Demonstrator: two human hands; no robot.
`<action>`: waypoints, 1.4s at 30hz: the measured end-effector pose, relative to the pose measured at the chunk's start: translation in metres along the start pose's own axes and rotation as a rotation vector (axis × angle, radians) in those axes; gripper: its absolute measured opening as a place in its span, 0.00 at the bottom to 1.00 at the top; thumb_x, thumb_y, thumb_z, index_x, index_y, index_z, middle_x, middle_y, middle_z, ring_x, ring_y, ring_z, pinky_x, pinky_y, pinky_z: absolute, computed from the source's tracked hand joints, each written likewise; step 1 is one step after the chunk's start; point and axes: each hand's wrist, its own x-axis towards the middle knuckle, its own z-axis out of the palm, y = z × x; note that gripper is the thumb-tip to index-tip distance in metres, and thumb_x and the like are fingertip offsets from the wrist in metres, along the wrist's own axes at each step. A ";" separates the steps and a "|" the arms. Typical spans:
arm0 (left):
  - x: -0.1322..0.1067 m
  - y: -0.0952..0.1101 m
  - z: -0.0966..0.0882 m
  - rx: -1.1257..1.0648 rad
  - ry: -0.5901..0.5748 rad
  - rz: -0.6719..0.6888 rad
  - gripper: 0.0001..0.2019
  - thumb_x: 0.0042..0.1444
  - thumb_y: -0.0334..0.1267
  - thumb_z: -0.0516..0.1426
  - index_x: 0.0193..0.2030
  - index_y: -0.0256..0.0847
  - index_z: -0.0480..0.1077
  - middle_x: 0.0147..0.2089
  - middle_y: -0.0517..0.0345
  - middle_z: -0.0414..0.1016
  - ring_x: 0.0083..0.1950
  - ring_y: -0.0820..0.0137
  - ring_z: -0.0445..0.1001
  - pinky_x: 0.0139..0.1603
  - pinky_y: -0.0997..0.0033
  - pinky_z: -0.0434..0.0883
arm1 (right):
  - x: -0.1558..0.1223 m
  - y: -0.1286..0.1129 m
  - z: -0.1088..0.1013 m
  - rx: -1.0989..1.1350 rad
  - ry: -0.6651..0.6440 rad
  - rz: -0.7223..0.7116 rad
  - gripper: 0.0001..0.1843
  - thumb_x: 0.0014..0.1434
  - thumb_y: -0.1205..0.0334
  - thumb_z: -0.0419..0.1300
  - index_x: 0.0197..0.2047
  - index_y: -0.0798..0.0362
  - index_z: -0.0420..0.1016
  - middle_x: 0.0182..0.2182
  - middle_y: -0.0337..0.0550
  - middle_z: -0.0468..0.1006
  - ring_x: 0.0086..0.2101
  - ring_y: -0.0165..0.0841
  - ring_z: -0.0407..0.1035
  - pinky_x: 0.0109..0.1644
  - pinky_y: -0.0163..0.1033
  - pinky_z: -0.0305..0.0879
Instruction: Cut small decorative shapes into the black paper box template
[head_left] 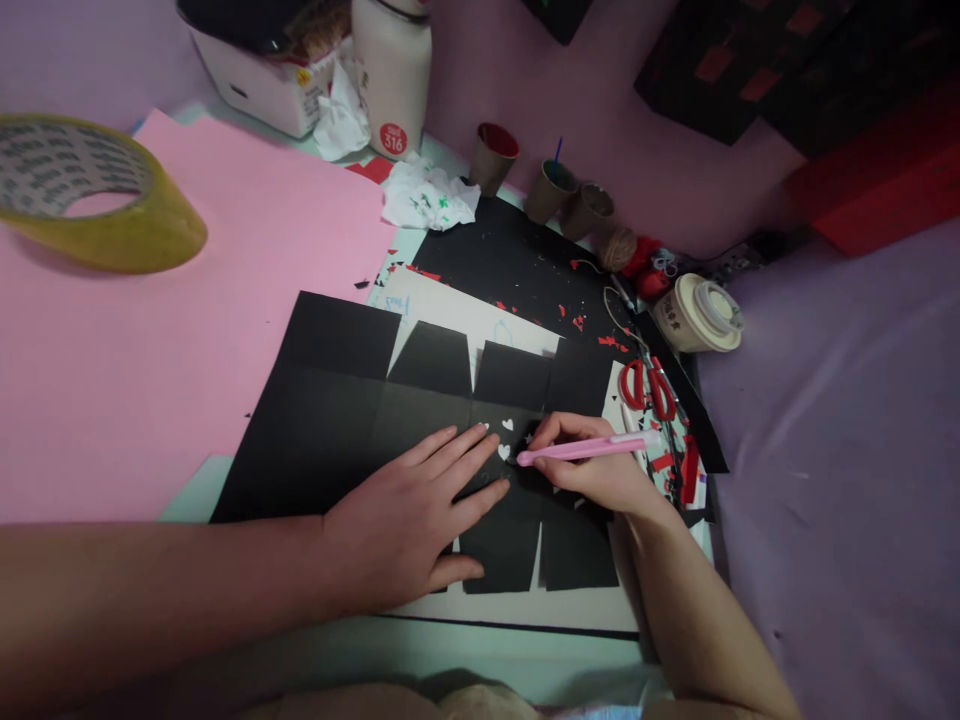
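Observation:
A black sheet of card (330, 410) with slit, flapped edges lies in front of me. White heart shapes (504, 452) show in its middle, apparently cut-outs over the white paper beneath. My left hand (420, 500) rests flat on the card, fingers spread, its fingertips beside the hearts. Pinched in my right hand (585, 460) is a slim pink pen-shaped craft knife (574, 449) with a clear back end. Its tip meets the card just right of the lower heart, between my two hands; the blade itself is too small to make out.
Red-handled scissors (646, 390) lie right among red scraps. A yellow tape roll (172, 230) sits on pink paper (262, 220) at left. Along the back stand a white bottle (394, 80), crumpled tissue (427, 192), small cups (550, 190) and a lidded cup (690, 315).

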 end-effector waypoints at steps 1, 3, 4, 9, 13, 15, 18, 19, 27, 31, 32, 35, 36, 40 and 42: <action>0.000 0.000 0.000 -0.002 0.006 0.000 0.33 0.60 0.58 0.54 0.67 0.42 0.60 0.73 0.40 0.49 0.74 0.51 0.47 0.70 0.50 0.49 | 0.000 0.000 0.000 0.004 -0.001 0.000 0.04 0.51 0.62 0.65 0.30 0.54 0.77 0.26 0.40 0.78 0.25 0.28 0.67 0.25 0.30 0.60; 0.000 0.000 0.001 -0.007 0.018 0.000 0.33 0.59 0.58 0.55 0.66 0.42 0.60 0.73 0.40 0.50 0.73 0.51 0.47 0.70 0.50 0.49 | 0.001 0.000 0.000 0.017 0.003 -0.002 0.04 0.51 0.62 0.65 0.29 0.54 0.77 0.27 0.40 0.79 0.26 0.28 0.68 0.26 0.30 0.61; 0.000 0.000 0.001 -0.009 0.020 0.002 0.33 0.59 0.58 0.55 0.66 0.41 0.60 0.72 0.39 0.50 0.73 0.51 0.47 0.70 0.50 0.49 | 0.001 -0.001 0.000 0.025 0.008 -0.003 0.04 0.51 0.62 0.65 0.29 0.54 0.76 0.27 0.40 0.79 0.26 0.28 0.68 0.26 0.30 0.61; 0.000 0.000 0.000 -0.009 0.016 0.006 0.33 0.59 0.57 0.55 0.66 0.41 0.60 0.72 0.39 0.50 0.73 0.51 0.48 0.70 0.49 0.49 | 0.001 -0.002 0.000 0.046 0.023 -0.008 0.04 0.50 0.63 0.65 0.28 0.54 0.75 0.27 0.41 0.79 0.26 0.28 0.67 0.25 0.30 0.61; -0.001 0.000 0.000 -0.003 0.011 0.004 0.33 0.60 0.58 0.55 0.66 0.42 0.60 0.72 0.40 0.50 0.73 0.51 0.47 0.70 0.50 0.50 | 0.001 -0.002 -0.001 0.064 0.014 -0.024 0.04 0.50 0.63 0.65 0.29 0.54 0.75 0.28 0.42 0.79 0.27 0.29 0.68 0.26 0.31 0.62; -0.001 0.000 0.000 -0.002 0.010 0.004 0.33 0.60 0.57 0.54 0.66 0.42 0.60 0.72 0.40 0.50 0.73 0.51 0.47 0.70 0.49 0.50 | 0.001 -0.002 -0.001 0.051 0.003 -0.025 0.04 0.51 0.62 0.65 0.29 0.54 0.76 0.28 0.42 0.79 0.27 0.28 0.67 0.26 0.31 0.61; 0.000 0.000 0.001 -0.002 0.013 0.006 0.33 0.60 0.57 0.54 0.67 0.42 0.60 0.73 0.40 0.50 0.73 0.51 0.47 0.70 0.50 0.49 | 0.000 -0.002 -0.001 0.029 -0.004 -0.024 0.06 0.52 0.60 0.65 0.30 0.54 0.77 0.27 0.42 0.79 0.26 0.29 0.68 0.25 0.31 0.61; 0.000 0.000 0.001 -0.002 0.016 0.007 0.33 0.60 0.58 0.55 0.67 0.42 0.60 0.73 0.40 0.50 0.73 0.51 0.47 0.70 0.50 0.49 | 0.000 -0.001 -0.001 0.029 -0.006 -0.025 0.06 0.52 0.60 0.65 0.30 0.54 0.77 0.27 0.42 0.79 0.27 0.29 0.69 0.26 0.31 0.62; 0.000 0.000 0.000 0.000 0.014 0.005 0.33 0.59 0.57 0.55 0.67 0.42 0.60 0.72 0.40 0.50 0.73 0.51 0.48 0.70 0.50 0.49 | 0.000 -0.001 0.000 0.025 0.005 -0.033 0.06 0.52 0.60 0.65 0.30 0.54 0.77 0.28 0.42 0.79 0.28 0.30 0.69 0.27 0.31 0.62; 0.000 0.000 0.000 -0.007 0.020 0.000 0.33 0.60 0.57 0.55 0.66 0.42 0.60 0.72 0.42 0.51 0.73 0.52 0.48 0.70 0.50 0.49 | -0.001 -0.002 0.000 0.004 0.006 -0.032 0.05 0.52 0.61 0.65 0.30 0.54 0.77 0.28 0.41 0.79 0.27 0.29 0.69 0.26 0.31 0.62; 0.000 0.000 0.000 -0.006 0.020 -0.001 0.33 0.59 0.57 0.55 0.66 0.42 0.60 0.72 0.42 0.51 0.73 0.52 0.48 0.70 0.50 0.49 | -0.001 -0.002 0.000 0.003 0.004 -0.030 0.05 0.52 0.61 0.65 0.30 0.54 0.77 0.28 0.41 0.79 0.27 0.29 0.69 0.26 0.31 0.62; 0.000 0.000 0.001 -0.006 0.023 0.004 0.33 0.59 0.58 0.55 0.66 0.42 0.60 0.72 0.41 0.51 0.73 0.52 0.48 0.70 0.50 0.49 | -0.001 0.000 0.000 0.006 0.001 -0.030 0.05 0.52 0.61 0.65 0.30 0.54 0.77 0.28 0.41 0.79 0.27 0.29 0.69 0.26 0.31 0.62; 0.001 0.000 0.001 -0.006 0.023 0.005 0.33 0.59 0.58 0.55 0.66 0.42 0.61 0.72 0.41 0.51 0.73 0.52 0.48 0.70 0.50 0.49 | -0.001 0.000 0.000 0.007 0.000 -0.032 0.05 0.52 0.61 0.65 0.30 0.54 0.77 0.28 0.41 0.79 0.27 0.29 0.68 0.26 0.31 0.62; 0.000 0.000 0.001 -0.003 0.019 0.004 0.33 0.59 0.58 0.55 0.66 0.42 0.60 0.72 0.40 0.50 0.73 0.51 0.48 0.70 0.50 0.49 | 0.000 0.001 0.000 0.008 0.005 -0.036 0.05 0.52 0.61 0.65 0.30 0.54 0.77 0.28 0.41 0.79 0.26 0.28 0.68 0.26 0.31 0.61; 0.000 0.000 0.001 0.000 0.020 0.004 0.33 0.59 0.58 0.55 0.66 0.42 0.60 0.72 0.40 0.50 0.73 0.51 0.48 0.70 0.50 0.50 | 0.000 0.001 0.001 0.020 0.014 -0.037 0.04 0.52 0.62 0.64 0.30 0.54 0.77 0.28 0.41 0.79 0.26 0.28 0.67 0.26 0.31 0.61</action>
